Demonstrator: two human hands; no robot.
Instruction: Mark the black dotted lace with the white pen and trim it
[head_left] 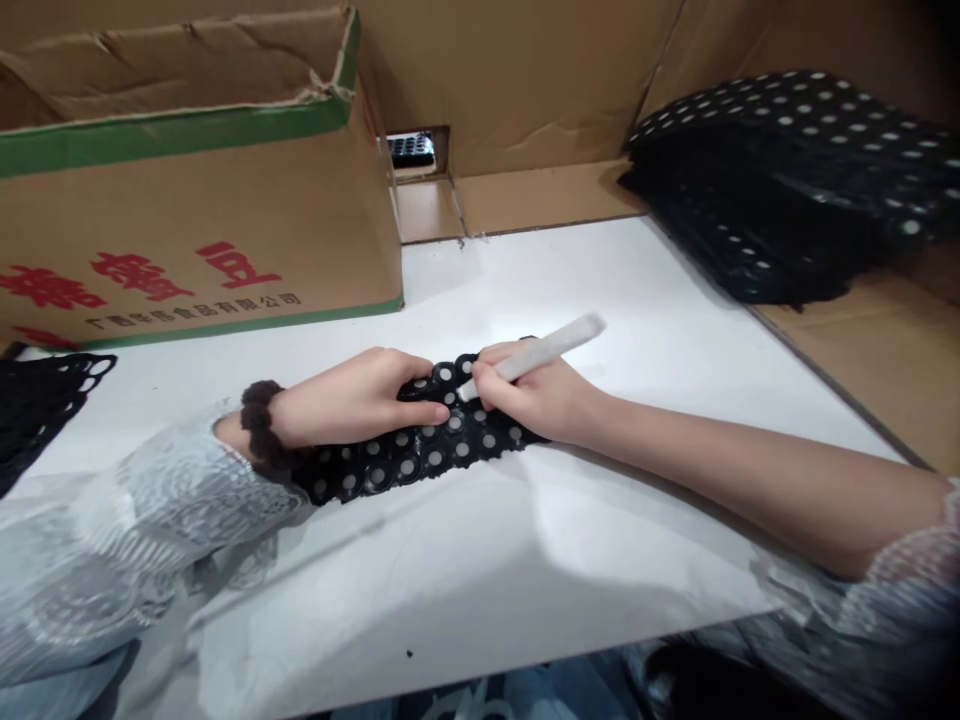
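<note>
A flat black rubbery strip [406, 466] with rows of pale round dots lies on the white table in the head view. My left hand [360, 395] rests on its left part, with thumb and index finger stretched out and apart, pressing it down. My right hand [536, 390] is closed around a white pen-shaped tool [555, 345], which tilts up to the right with its far end blurred. The tool's tip touches or hovers just over the strip between my two hands. My fingers hide the strip's right end.
A cardboard box [202, 220] with green edges and red characters stands at the back left. Several black dotted sheets [795, 190] are heaped at the right. Black net-like material [49, 405] lies at the left edge. Cardboard walls [510, 90] rise behind the white tabletop [645, 290].
</note>
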